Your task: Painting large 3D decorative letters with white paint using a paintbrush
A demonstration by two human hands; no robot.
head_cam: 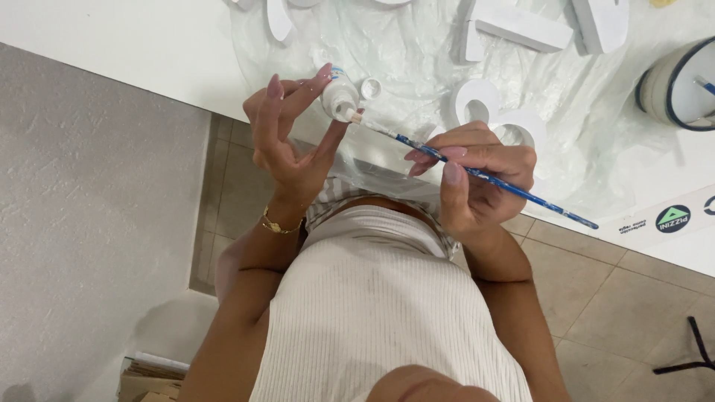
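Small white plastic paint bottle (pixel 340 95): tipped on its side above the table edge, mouth toward the brush, pinched between thumb and fingertips of the left hand (pixel 287 138). Loose white screw cap (pixel 370 88): lying just beside it on the clear plastic sheet (pixel 596 134). Thin blue-handled paintbrush (pixel 477 175): gripped pen-style in the right hand (pixel 477 186), bristle tip at the bottle mouth. Judged good practice: keep bottle steady, dip bristles only, wipe excess on the rim. Further out on the white table (pixel 149 45): white foam letter shapes (pixel 514 26), plus a round white container with dark rim (pixel 681 85).
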